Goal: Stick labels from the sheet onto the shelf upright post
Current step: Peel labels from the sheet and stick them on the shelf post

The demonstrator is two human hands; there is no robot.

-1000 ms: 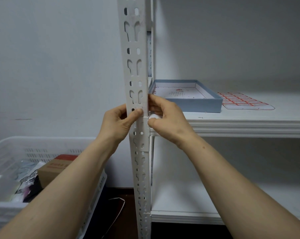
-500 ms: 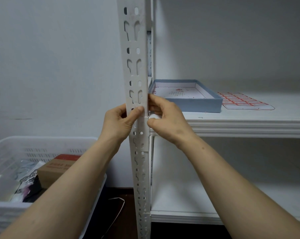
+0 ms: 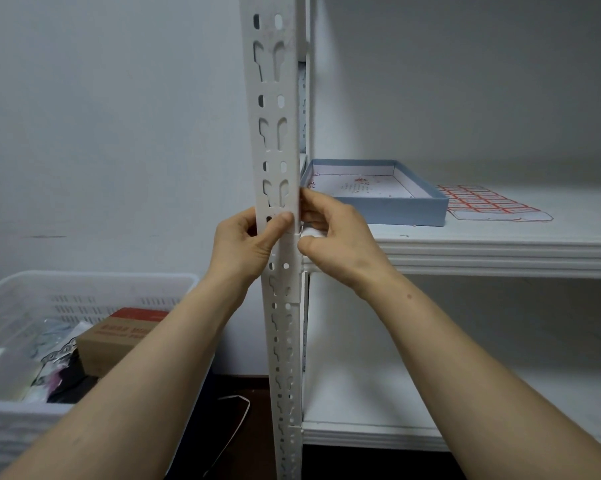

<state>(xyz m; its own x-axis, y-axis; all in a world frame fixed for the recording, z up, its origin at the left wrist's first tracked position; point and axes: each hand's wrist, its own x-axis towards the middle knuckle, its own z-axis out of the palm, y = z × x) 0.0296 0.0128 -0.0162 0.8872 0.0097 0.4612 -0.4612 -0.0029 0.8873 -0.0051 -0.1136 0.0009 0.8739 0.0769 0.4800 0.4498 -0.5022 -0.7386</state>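
— What does the white shelf (image 3: 506,249) carry?
— A shallow blue box (image 3: 408,211) stands at its left end, near the front edge. Just right of it, a sheet of red-bordered labels (image 3: 482,202) lies flat.

A white upright post (image 3: 279,133), punched with keyhole slots and round holes, is seen standing vertical at the rack's front corner, while a label sheet (image 3: 489,202) of red-bordered labels is laid flat on the middle shelf (image 3: 500,239), well to its right.
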